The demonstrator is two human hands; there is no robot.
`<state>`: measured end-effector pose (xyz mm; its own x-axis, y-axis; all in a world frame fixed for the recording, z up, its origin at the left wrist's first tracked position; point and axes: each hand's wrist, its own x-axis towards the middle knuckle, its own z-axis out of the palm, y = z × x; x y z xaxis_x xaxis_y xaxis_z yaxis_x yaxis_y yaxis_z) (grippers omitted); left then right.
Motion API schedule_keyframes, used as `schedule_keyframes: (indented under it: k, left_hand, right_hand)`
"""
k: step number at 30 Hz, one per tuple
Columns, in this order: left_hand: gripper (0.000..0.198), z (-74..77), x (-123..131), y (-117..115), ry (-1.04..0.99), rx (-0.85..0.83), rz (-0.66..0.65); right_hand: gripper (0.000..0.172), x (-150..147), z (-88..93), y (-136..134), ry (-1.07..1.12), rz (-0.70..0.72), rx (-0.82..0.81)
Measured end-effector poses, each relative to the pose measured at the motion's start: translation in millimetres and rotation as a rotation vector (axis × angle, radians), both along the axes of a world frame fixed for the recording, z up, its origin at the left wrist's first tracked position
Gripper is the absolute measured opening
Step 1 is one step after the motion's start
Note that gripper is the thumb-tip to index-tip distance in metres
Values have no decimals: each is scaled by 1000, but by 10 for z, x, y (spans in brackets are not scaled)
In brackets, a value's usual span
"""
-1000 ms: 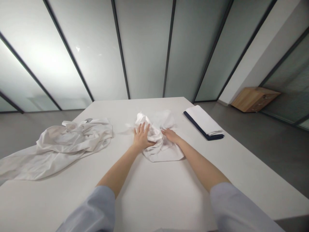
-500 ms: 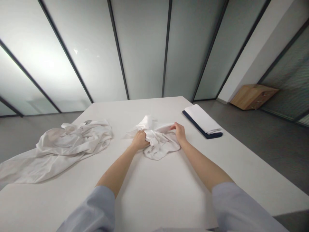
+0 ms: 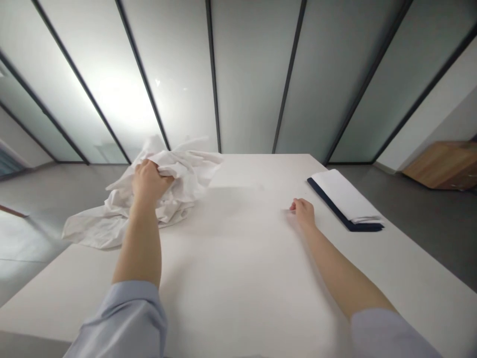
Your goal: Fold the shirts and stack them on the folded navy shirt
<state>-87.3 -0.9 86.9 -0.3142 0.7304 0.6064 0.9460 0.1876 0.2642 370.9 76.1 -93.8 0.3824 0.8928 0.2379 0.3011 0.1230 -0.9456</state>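
My left hand [image 3: 151, 180] is closed on a crumpled white cloth [image 3: 182, 174], gripping it at the table's left side. The cloth is bunched and partly smeared by motion, with loose ends to the right and behind the hand. Under and around it lies another heap of white cloth [image 3: 100, 231], hanging over the left edge. Where one cloth stops and the other starts, I cannot tell. Over at the right, my right hand [image 3: 303, 213] rests on or just above the white table [image 3: 238, 258]. Its fingers are curled in, and nothing shows in them.
A folded white cloth [image 3: 345, 194] lies on a dark navy folded piece [image 3: 330, 206] near the table's right edge. Frosted glass panels [image 3: 246, 79] with dark frames stand beyond the table. A wooden cabinet [image 3: 443, 164] is on the floor at far right.
My left hand has carried the white cloth from the table's middle leftward onto the heap. My right hand has let go of it and stays on the right. The view has turned left.
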Motion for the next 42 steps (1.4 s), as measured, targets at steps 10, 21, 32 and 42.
schedule_keyframes:
  k: [10,21,32,42]
  left_hand:
    - [81,-945,-469,190,-161,-345,261]
    - [50,-985,1027,385,17,-3,-424]
    - [37,-1734,1675,584,-78,-454,-659]
    - [32,-1747,1706,574,-41,-439,-660]
  right_hand:
    - [25,-31,20,-13,-120,42,-31]
    - [25,-16,-33,6,-105,40,2]
    - [22,541,194,170,-82,-395,242]
    - [42,1996,298,-105,-770,-633,-370]
